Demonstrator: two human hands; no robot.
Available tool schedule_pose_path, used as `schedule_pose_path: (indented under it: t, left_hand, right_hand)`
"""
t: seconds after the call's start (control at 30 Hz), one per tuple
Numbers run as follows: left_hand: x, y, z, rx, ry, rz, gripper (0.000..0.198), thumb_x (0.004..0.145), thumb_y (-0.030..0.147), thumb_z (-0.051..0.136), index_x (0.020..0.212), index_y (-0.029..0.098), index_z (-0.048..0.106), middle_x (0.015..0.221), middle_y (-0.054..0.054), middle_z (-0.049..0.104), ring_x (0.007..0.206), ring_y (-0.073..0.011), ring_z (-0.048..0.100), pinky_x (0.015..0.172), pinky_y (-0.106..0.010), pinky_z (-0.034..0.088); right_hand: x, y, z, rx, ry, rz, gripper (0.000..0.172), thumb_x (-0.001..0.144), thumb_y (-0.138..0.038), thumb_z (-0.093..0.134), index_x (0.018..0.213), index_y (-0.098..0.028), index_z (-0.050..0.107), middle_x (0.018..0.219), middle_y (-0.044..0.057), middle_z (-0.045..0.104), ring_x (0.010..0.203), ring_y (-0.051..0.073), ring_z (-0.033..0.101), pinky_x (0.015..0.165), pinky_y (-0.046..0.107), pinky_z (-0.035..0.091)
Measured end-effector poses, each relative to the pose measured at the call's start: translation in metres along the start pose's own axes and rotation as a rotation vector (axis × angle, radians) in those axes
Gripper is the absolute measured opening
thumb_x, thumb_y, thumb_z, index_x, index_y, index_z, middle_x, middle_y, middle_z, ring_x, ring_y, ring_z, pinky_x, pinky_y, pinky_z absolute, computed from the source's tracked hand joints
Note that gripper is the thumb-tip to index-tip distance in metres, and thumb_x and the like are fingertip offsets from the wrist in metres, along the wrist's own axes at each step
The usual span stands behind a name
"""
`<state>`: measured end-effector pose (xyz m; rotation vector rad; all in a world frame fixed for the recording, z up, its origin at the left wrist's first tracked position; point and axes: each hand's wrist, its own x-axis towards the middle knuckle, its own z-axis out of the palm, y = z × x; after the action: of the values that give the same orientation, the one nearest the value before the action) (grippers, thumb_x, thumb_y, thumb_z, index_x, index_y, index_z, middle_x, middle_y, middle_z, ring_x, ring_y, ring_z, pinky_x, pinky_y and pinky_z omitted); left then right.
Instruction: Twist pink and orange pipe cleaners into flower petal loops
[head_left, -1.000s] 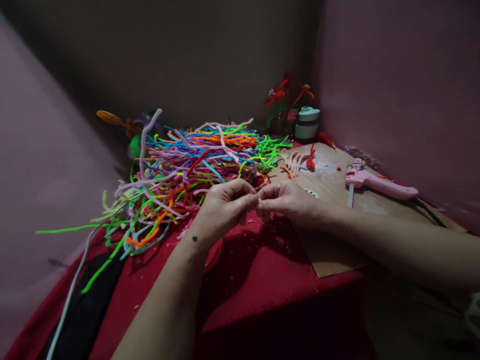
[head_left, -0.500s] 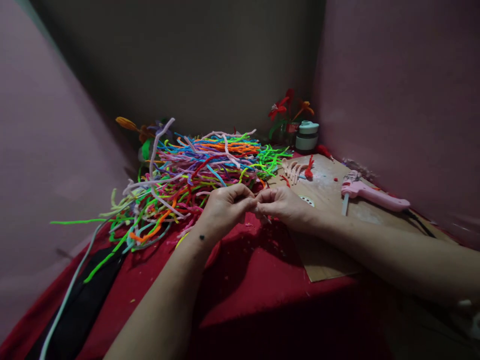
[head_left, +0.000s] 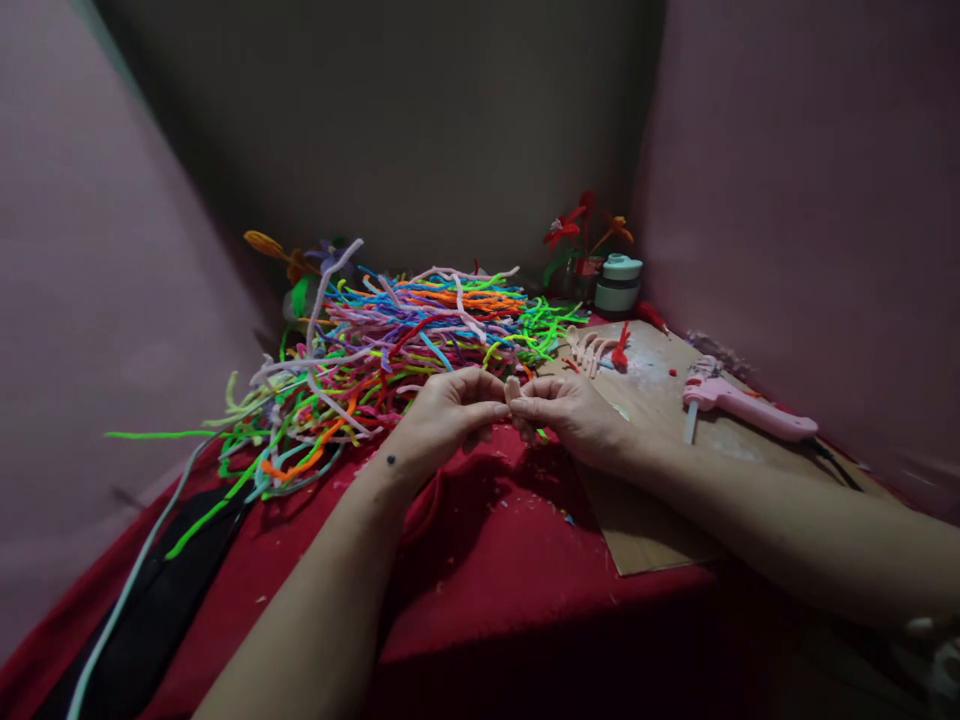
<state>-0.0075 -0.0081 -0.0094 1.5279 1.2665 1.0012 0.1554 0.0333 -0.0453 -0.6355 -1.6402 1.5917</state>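
My left hand (head_left: 465, 402) and my right hand (head_left: 566, 412) meet fingertip to fingertip over the red cloth. Both are closed in a pinch on a small pale piece of pipe cleaner (head_left: 513, 388) that pokes up between them. Most of that piece is hidden by my fingers. Just behind my hands lies a big heap of colourful pipe cleaners (head_left: 420, 325). Beyond my right hand, short bent peach pieces (head_left: 589, 350) and a red piece (head_left: 620, 348) rest on a brown board (head_left: 652, 535).
A pink hot glue gun (head_left: 750, 405) lies on the board at right, its nozzle toward me. At the back stand a lidded teal cup (head_left: 619, 284) and red and orange craft flowers (head_left: 574, 235). A pale cord (head_left: 142, 560) crosses a black strip (head_left: 161, 610) at left.
The pale piece now shows upright between my fingertips, where it was hidden before. My hands stay together with fingers slightly shifted. The view has moved a little.
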Motion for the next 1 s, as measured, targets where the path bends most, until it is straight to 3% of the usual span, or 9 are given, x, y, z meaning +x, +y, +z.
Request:
schedule_pose_path:
  t: [0.2, 0.4, 0.53, 0.67, 0.87, 1.0]
  left_hand:
    - [-0.001, 0.000, 0.005, -0.062, 0.010, 0.001, 0.011, 0.070, 0.022, 0.064, 0.077, 0.013, 0.061, 0.065, 0.000, 0.061, 0.046, -0.0056, 0.044, 0.044, -0.019, 0.033]
    - [0.003, 0.012, -0.005, 0.075, -0.049, -0.059, 0.011, 0.073, 0.022, 0.060, 0.075, 0.012, 0.065, 0.051, 0.003, 0.054, 0.042, -0.0065, 0.042, 0.041, -0.018, 0.029]
    - [0.004, 0.015, -0.002, 0.171, -0.068, 0.040, 0.009, 0.074, 0.019, 0.058, 0.078, 0.014, 0.065, 0.063, 0.002, 0.060, 0.052, -0.0078, 0.050, 0.048, -0.018, 0.036]
    - [-0.003, 0.009, 0.007, 0.372, 0.059, 0.184, 0.010, 0.077, 0.020, 0.056, 0.072, 0.016, 0.064, 0.067, 0.001, 0.063, 0.064, -0.0103, 0.055, 0.061, -0.020, 0.041]
    - [-0.013, -0.001, 0.024, 0.312, 0.312, 0.209, 0.007, 0.076, 0.019, 0.057, 0.071, 0.016, 0.062, 0.066, 0.001, 0.062, 0.062, -0.0102, 0.054, 0.061, -0.020, 0.041]
    - [-0.009, -0.002, 0.023, 0.249, 0.305, 0.208, 0.008, 0.075, 0.021, 0.058, 0.071, 0.015, 0.060, 0.066, 0.001, 0.060, 0.061, -0.0094, 0.052, 0.059, -0.020, 0.040]
  right_hand:
    - [-0.003, -0.012, 0.001, -0.056, -0.002, 0.070, 0.033, 0.071, -0.041, 0.067, 0.055, -0.015, 0.056, 0.051, -0.002, 0.053, 0.046, 0.007, 0.043, 0.048, 0.023, 0.033]
    - [-0.002, -0.009, 0.000, 0.003, 0.010, 0.176, 0.027, 0.066, -0.035, 0.071, 0.058, -0.014, 0.057, 0.052, -0.002, 0.054, 0.046, 0.007, 0.045, 0.047, 0.023, 0.034]
    - [-0.002, 0.000, -0.003, 0.059, -0.011, 0.225, 0.024, 0.066, -0.034, 0.070, 0.063, -0.015, 0.056, 0.050, -0.003, 0.054, 0.042, 0.007, 0.042, 0.042, 0.022, 0.029]
    - [-0.005, -0.001, -0.001, 0.027, -0.043, 0.214, 0.024, 0.066, -0.033, 0.069, 0.059, -0.014, 0.057, 0.049, -0.003, 0.052, 0.043, 0.006, 0.042, 0.044, 0.022, 0.030]
    - [-0.008, 0.001, 0.005, 0.121, -0.050, 0.146, 0.022, 0.068, -0.029, 0.071, 0.057, -0.013, 0.060, 0.052, -0.002, 0.056, 0.047, 0.007, 0.046, 0.049, 0.022, 0.035]
    - [-0.006, 0.002, 0.003, 0.198, -0.052, 0.176, 0.022, 0.065, -0.029, 0.074, 0.056, -0.013, 0.060, 0.051, -0.001, 0.057, 0.045, 0.008, 0.048, 0.049, 0.023, 0.037]
